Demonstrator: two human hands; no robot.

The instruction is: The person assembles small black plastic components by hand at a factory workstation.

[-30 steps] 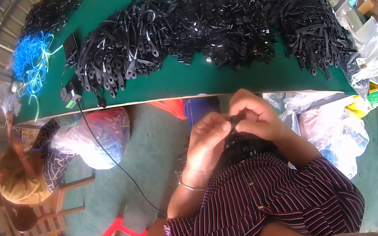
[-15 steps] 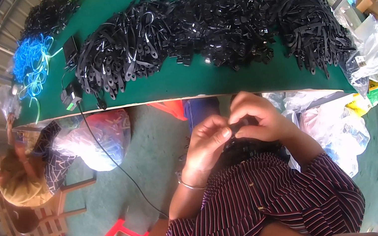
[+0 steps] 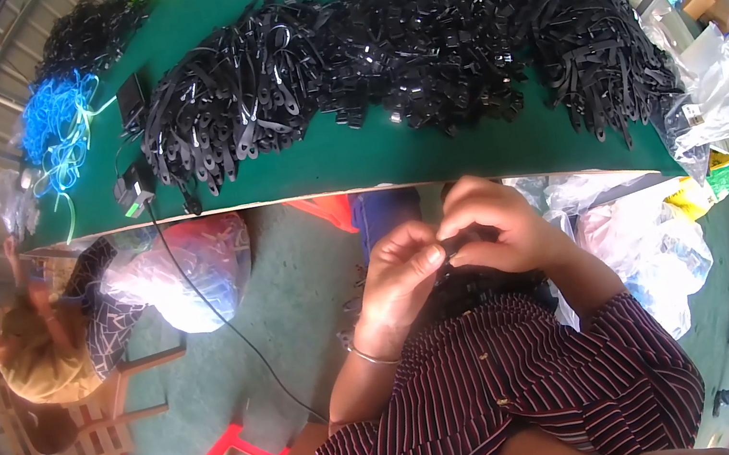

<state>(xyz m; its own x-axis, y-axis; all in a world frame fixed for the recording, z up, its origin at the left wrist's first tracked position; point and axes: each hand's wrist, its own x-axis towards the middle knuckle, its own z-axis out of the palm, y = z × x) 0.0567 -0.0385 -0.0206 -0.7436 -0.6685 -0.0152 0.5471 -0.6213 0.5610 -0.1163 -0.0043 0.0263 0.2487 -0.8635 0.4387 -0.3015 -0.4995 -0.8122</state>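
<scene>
Green table (image 3: pixel 352 156), black straps (image 3: pixel 416 23)

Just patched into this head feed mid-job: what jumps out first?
Big heaps of black straps cover the green table across the top. Below its edge, the left hand and right hand pinch a small black piece together. A blue cord bundle lies far left.

Worktop (image 3: pixel 343 158): green surface, spanning the upper part of the frame. On it: three large heaps of black straps (image 3: pixel 409 34) across the centre and right; a further black heap (image 3: pixel 82 34) at upper left; a bundle of blue cord (image 3: pixel 54 126) at far left; a small black adapter (image 3: pixel 133 185) at the near left edge, its cable (image 3: pixel 201 295) hanging to the floor.
</scene>
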